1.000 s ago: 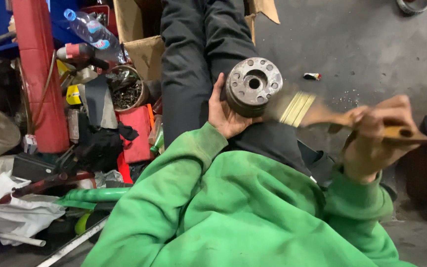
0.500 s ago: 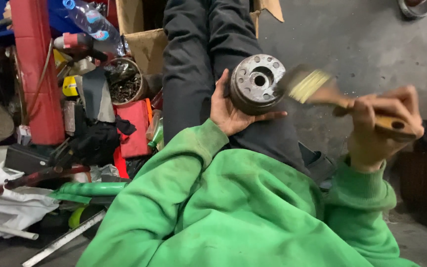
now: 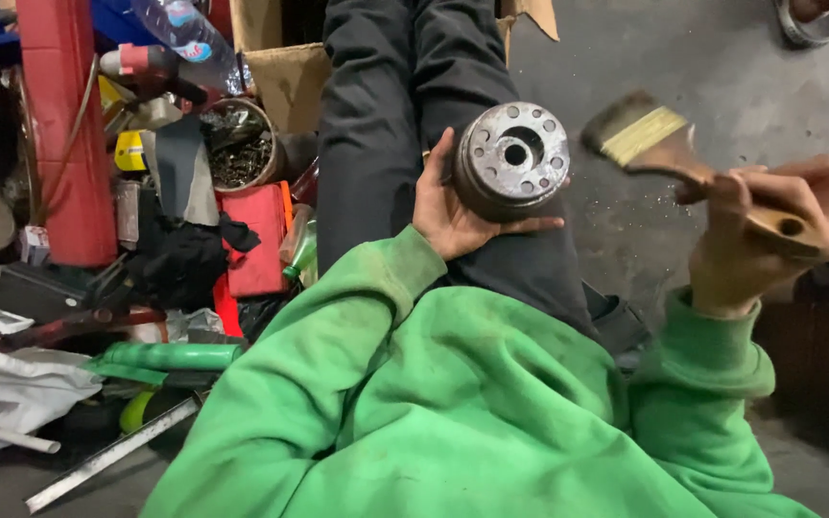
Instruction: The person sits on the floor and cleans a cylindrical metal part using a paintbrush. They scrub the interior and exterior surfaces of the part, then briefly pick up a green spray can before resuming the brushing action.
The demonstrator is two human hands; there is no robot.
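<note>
Near the middle of the frame: a round grey metal hub with a centre bore and a ring of small holes [image 3: 512,160] sits in the left hand [image 3: 453,213], above the dark trouser legs [image 3: 386,125].
Hub facing: its flat holed face is turned up toward the camera and slightly to the right; its short axis runs along that line, tilted off vertical.
Hub look: dull, worn grey metal, darker on the cylindrical side wall, one large central hole with smaller holes spaced round it.
Left hand state: fingers curled round the hub from below and from the left, thumb stretched along its lower edge, palm cupping it.
Right side of the frame: the right hand [image 3: 765,235] is clenched on the wooden handle of a flat paintbrush with pale bristles [image 3: 683,153].
Brush direction: long axis runs from the hand at right up and to the left, bristles toward the hub but apart from it.
Lower frame: green sweatshirt sleeves [image 3: 453,403].
Left of the frame: a red cylinder [image 3: 67,134], a tin of metal bits [image 3: 240,146], a cardboard box [image 3: 285,77], a red case [image 3: 259,240].
Floor: grey concrete [image 3: 722,58].
</note>
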